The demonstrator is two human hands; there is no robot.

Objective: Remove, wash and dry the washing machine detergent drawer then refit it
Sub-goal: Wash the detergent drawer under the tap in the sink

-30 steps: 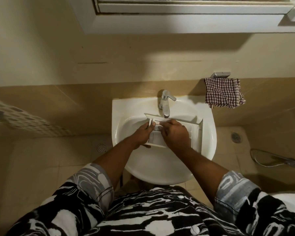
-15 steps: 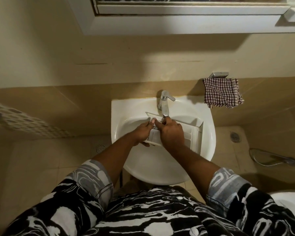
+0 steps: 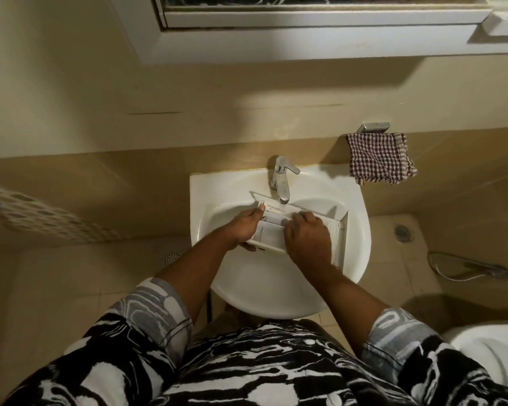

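Partly hidden drawer (image 3: 270, 233), right hand (image 3: 307, 240) covering it

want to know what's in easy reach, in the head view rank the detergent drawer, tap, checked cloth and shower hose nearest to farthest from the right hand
1. detergent drawer: under the right hand, touching it.
2. tap: just beyond the fingers, slightly left.
3. checked cloth: hanging farther back, to the right.
4. shower hose: lying low at the far right.
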